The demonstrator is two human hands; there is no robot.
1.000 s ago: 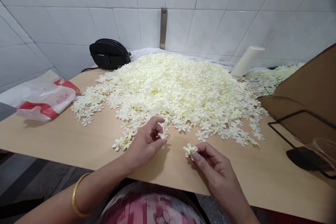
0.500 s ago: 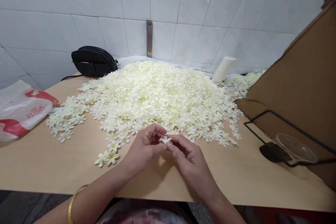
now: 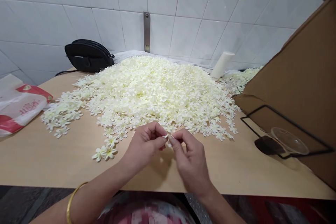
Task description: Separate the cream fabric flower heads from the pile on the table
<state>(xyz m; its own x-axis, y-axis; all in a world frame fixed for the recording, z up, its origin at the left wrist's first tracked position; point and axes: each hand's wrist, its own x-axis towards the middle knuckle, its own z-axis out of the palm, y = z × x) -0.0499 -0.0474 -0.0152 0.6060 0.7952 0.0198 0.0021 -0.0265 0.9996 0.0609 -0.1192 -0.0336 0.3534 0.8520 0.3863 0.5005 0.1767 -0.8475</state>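
Note:
Both hands meet above the table, just in front of a large heap of white artificial flowers with pale yellow centres. Between thumb and fingers, my left hand pinches one side of a small white flower. My right hand grips the other side of it, fingertips nearly touching those of the left. Most of this flower is hidden by the fingers. A few loose flowers lie left of my left hand. A gold bangle circles my left forearm.
A black bag rests at the back left, with a white and red plastic bag nearer the left edge. On the right are a cardboard box, a black wire frame and a clear round lid. A white cylinder leans behind the heap.
The flower has turned in my fingers, so its petals, spread open before, are now mostly covered. Both hands have drawn tighter around it. The whole view has shifted slightly.

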